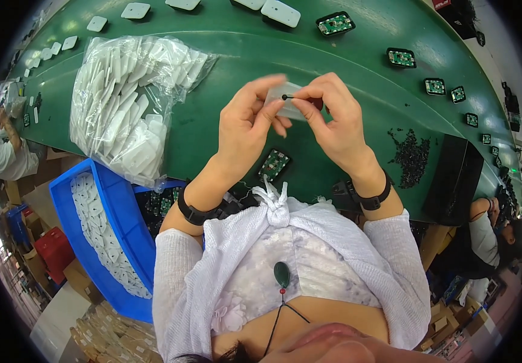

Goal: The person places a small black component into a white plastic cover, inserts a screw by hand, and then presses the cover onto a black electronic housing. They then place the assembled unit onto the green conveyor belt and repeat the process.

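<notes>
Over the green work surface, my left hand (240, 124) grips a translucent white plastic cover (277, 92) between thumb and fingers. Its fingertips are slightly blurred. My right hand (338, 118) is pinched on a small black part (285, 97), which touches the cover near its middle; most of that part is hidden by the fingers. Below the hands, close to my body, lies a black housing with a green circuit board (274, 163). A heap of small black parts (413, 157) lies to the right of my right forearm.
A clear bag of white covers (122, 112) lies at left. Beside my left arm stands a blue bin (120, 227) of white pieces. A black box (453, 178) stands at right. Along the far edge sit white covers (280, 12) and circuit boards in housings (401, 57). Other people are at both sides.
</notes>
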The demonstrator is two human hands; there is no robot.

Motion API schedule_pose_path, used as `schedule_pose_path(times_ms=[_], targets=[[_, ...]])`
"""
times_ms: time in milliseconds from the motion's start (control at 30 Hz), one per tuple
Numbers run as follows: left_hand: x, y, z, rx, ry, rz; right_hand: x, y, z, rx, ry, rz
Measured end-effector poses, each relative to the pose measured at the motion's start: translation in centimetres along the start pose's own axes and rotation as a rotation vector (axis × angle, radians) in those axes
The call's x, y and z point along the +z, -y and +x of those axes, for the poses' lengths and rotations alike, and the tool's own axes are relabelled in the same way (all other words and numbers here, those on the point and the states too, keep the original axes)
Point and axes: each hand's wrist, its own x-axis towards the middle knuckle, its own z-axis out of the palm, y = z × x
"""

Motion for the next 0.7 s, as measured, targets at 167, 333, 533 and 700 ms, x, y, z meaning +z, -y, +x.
schedule_pose_path(times_ms=[167,333,533,700], targets=[[-0.1,0.0,-0.2,-0.072,0.003,-0.147,0.2,0.7,-0.1,0.084,-0.021,0.034],[-0.3,0.6,-0.4,-0.042,0.001,-0.119,0.6,1.0,-0.4,0.129,-0.017,0.034],[0.2,0.5,-0.8,0.138,-0.051,0.022,1.1,0.2,-0.6,0.512,0.036,0.442],[0.0,0.6,-0.7,0.272,-0.09,0.218,1.9,0.4,-0.9,0.538,0.026,0.562]])
